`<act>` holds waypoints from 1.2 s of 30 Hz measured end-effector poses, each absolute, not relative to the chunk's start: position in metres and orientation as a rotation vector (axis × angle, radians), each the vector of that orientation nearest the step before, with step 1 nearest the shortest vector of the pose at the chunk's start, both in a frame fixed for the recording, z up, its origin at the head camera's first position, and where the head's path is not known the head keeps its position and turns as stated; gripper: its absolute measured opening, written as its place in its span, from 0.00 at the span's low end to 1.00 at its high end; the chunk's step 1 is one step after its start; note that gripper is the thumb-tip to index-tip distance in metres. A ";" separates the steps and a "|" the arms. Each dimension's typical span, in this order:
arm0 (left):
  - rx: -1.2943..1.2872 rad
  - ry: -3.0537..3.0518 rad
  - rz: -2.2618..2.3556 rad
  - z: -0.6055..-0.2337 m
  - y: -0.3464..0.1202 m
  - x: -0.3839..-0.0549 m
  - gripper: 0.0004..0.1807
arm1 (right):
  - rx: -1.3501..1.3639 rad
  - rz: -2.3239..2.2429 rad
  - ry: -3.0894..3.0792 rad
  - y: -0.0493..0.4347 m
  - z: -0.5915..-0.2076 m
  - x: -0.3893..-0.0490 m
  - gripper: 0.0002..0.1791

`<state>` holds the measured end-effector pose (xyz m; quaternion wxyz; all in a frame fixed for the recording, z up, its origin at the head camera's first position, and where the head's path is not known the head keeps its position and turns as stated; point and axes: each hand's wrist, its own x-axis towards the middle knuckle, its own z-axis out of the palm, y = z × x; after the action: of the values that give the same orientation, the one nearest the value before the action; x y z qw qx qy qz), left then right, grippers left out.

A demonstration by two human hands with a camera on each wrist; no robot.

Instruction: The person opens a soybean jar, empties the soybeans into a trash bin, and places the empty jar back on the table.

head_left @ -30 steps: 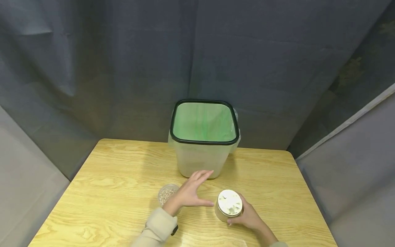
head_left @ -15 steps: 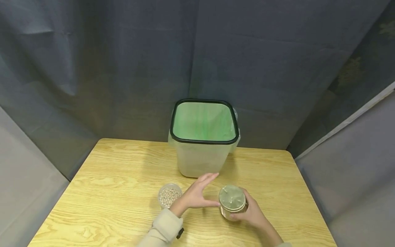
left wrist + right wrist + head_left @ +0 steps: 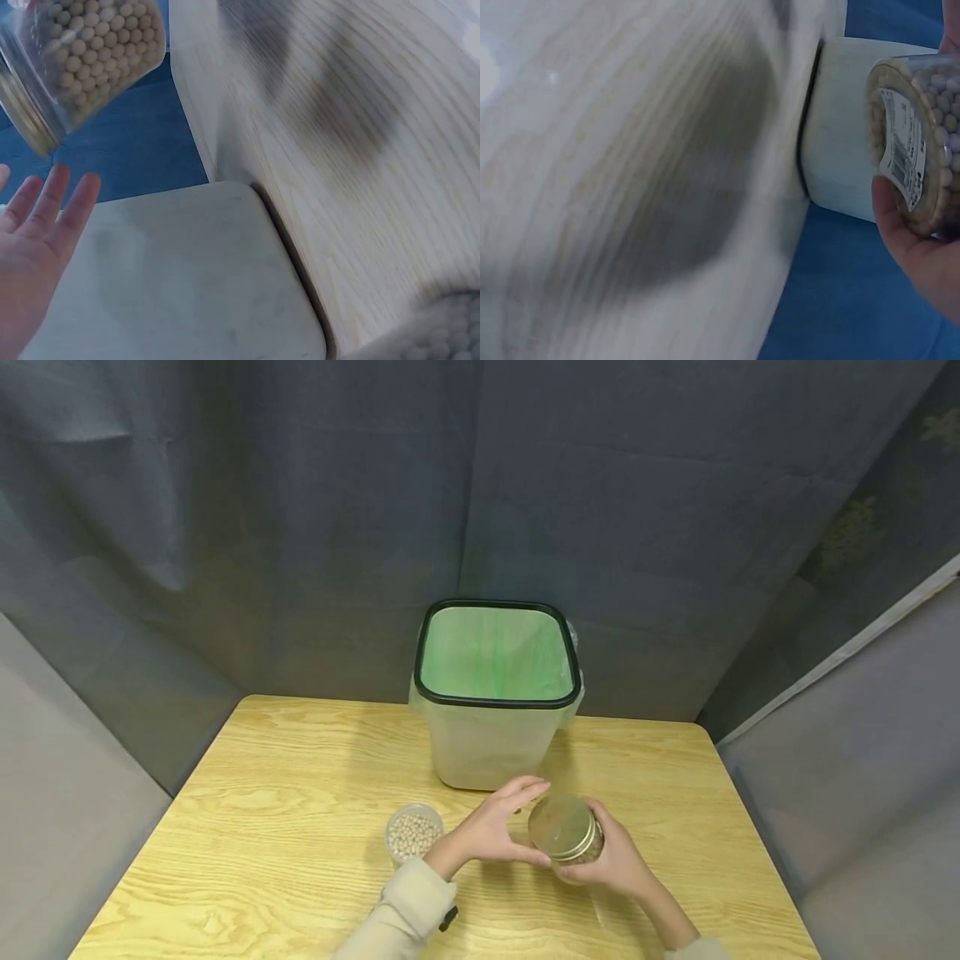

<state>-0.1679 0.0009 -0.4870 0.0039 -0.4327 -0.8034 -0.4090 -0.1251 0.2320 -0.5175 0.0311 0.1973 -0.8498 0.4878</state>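
and there was the jar [image 3: 101, 56], packed with small pale balls, held up over the worktop [image 3: 285, 827] in front of the bin! the right hand [image 3: 618, 864] had it, grip clamped round the glass from the right side, and what a tilt on it: the gold lid [image 3: 560, 827] leaned toward the left hand [image 3: 495, 835]. the right wrist view caught the round base, a white label [image 3: 904, 146] with a barcode stuck across it and the thumb hooked at its edge. over to the left hand, and its grip was wide apart, fingers stretched, thumb well clear of them, right beside the lid; whether the thumb touched the jar, you couldn't tell from the head view. just left of that wrist stood a clear tub [image 3: 415, 807], upright, with more pale balls [image 3: 412, 837] inside. a pale sleeve [image 3: 405, 906] came in behind it. further back, the bin [image 3: 491, 747] stood upright, black rim on top, green liner [image 3: 495, 652] within, and behind everything hung a dark curtain [image 3: 337, 527].
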 end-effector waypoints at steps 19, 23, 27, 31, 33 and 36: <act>-1.423 -2.415 -1.208 -0.484 0.013 -0.174 0.46 | 0.652 1.046 -2.708 0.222 -0.490 -0.127 0.50; -1.371 -2.404 -1.250 -0.484 0.013 -0.174 0.47 | 0.630 0.980 -2.722 0.218 -0.482 -0.126 0.50; -1.326 -2.435 -1.302 -0.483 0.013 -0.174 0.48 | 0.606 0.932 -2.726 0.216 -0.477 -0.125 0.52; -1.301 -2.477 -1.333 -0.480 0.013 -0.175 0.47 | 0.599 0.923 -2.725 0.215 -0.475 -0.125 0.51; -1.296 -2.492 -1.325 -0.479 0.014 -0.176 0.47 | 0.602 0.922 -2.715 0.214 -0.476 -0.125 0.51; -1.301 -2.494 -1.335 -0.477 0.014 -0.178 0.46 | 0.612 0.923 -2.696 0.213 -0.477 -0.124 0.50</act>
<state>-0.1777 0.0140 -0.4771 0.0140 -0.4179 -0.8008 -0.4288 -0.1237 0.2135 -0.4767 0.1133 0.2088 -0.9190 0.3147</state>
